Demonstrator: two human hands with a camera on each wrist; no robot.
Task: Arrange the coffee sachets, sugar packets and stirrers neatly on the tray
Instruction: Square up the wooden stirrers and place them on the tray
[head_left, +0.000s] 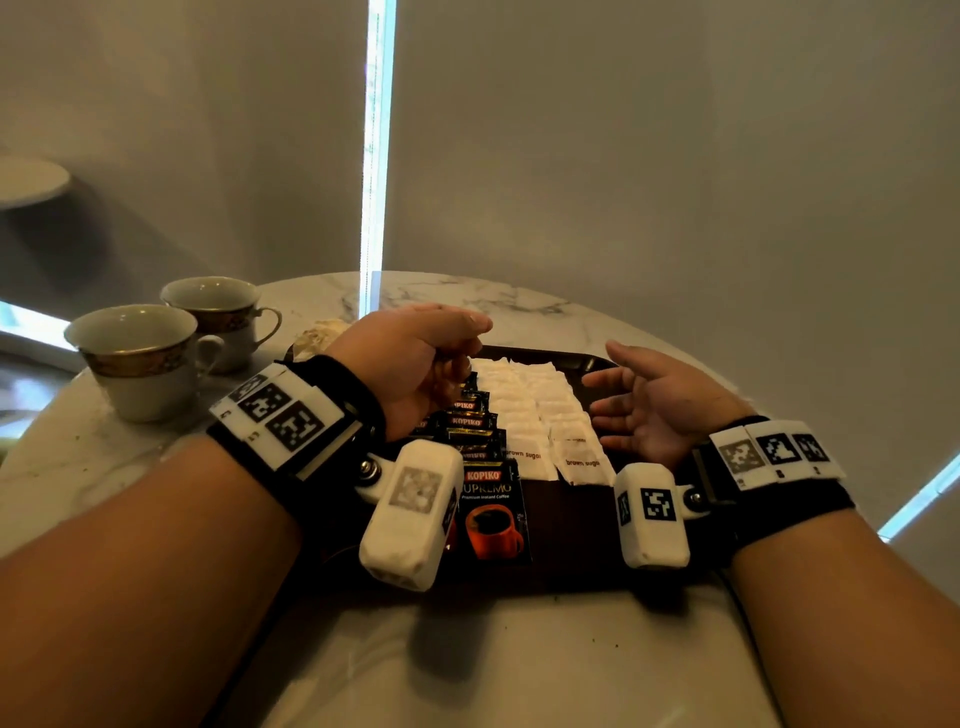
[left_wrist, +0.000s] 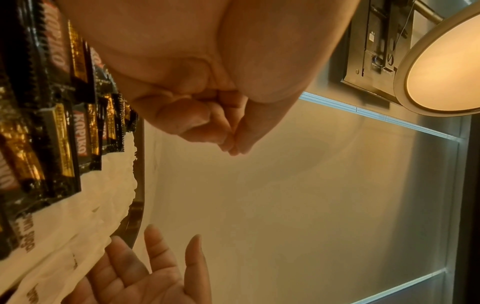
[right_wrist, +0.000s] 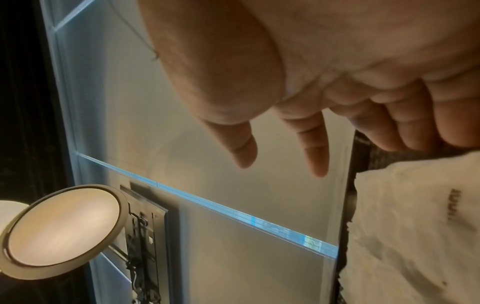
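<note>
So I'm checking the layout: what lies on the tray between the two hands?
In the head view, rows of white sugar packets lie between the left hand and right hand, beside the coffee sachets on the tray.

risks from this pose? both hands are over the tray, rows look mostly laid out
1. The left hand hangs curled just above the coffee sachets; lowering it carelessly could knock the overlapped row askew.
2. The right hand is open beside the sugar packets; a sideways brush may scatter those light packets.
3. Two cups stand close to the left forearm; pulling that arm back could bump them.
No stirrers are visible, so that step looks undone.
</note>
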